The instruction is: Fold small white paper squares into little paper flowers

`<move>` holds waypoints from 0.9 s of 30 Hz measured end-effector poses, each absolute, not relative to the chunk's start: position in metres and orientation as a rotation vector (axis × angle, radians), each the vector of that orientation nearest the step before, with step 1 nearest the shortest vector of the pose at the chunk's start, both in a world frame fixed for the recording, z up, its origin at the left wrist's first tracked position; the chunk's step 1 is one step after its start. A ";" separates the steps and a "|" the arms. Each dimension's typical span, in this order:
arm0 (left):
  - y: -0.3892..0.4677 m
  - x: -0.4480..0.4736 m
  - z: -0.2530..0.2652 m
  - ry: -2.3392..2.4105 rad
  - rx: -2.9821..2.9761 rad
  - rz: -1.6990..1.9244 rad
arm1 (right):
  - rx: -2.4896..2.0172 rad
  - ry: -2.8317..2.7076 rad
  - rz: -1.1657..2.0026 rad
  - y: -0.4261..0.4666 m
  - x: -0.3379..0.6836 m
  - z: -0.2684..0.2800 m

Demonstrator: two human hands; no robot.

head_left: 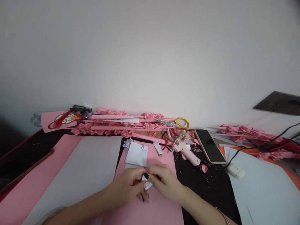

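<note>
A small white piece of paper (147, 184) is pinched between both hands above a pink sheet (149, 215). My left hand (128, 188) grips it from the left, its fingers curled and partly hidden. From the right, my right hand (163, 182) holds the same piece, with a dark-nailed thumb pressed on it. Just beyond the hands lies a stack of white paper squares (137, 154). A small white folded paper flower (127, 144) sits at the stack's far left corner, and a white paper strip (158, 148) rests to the right.
Farther back are a pink glue gun (187, 151), a phone (210, 146), yellow-handled scissors (173, 122) and red-handled scissors (60, 120). Pink paper flowers (154, 126) line the wall. A white charger (236, 170) with a cable lies right. Large white sheets (86, 176) flank the hands.
</note>
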State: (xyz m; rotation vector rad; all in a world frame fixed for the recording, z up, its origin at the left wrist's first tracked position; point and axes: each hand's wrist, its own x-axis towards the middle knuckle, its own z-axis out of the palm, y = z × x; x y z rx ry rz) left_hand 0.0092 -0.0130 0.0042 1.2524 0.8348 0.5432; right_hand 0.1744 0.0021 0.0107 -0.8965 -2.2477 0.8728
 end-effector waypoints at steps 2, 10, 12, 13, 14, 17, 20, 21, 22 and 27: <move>-0.012 0.009 0.004 0.822 1.253 0.543 | -0.912 -2.218 0.859 0.001 0.174 0.011; -0.008 0.008 0.010 0.852 1.175 0.546 | -1.056 -1.945 0.932 0.001 0.177 0.005; -0.007 0.007 0.010 0.875 1.177 0.548 | -0.997 -1.890 1.001 -0.001 0.175 0.007; -0.007 0.007 0.010 0.881 1.180 0.547 | -0.959 -1.865 1.055 -0.002 0.173 0.009; -0.007 0.006 0.010 0.884 1.183 0.546 | -0.915 -1.824 1.103 -0.003 0.171 0.010; -0.007 0.006 0.008 0.883 1.194 0.536 | -0.865 -1.638 1.279 -0.006 0.166 0.011; -0.008 0.006 0.008 0.894 1.204 0.523 | -0.858 -1.489 1.403 -0.007 0.163 0.009; -0.008 0.006 0.008 0.897 1.202 0.519 | -0.862 -1.464 1.421 -0.007 0.162 0.009; -0.008 0.006 0.008 0.901 1.199 0.516 | -0.870 -1.453 1.425 -0.007 0.162 0.009; -0.007 0.005 0.005 0.891 1.159 0.521 | -0.916 -1.692 1.146 -0.008 0.167 0.014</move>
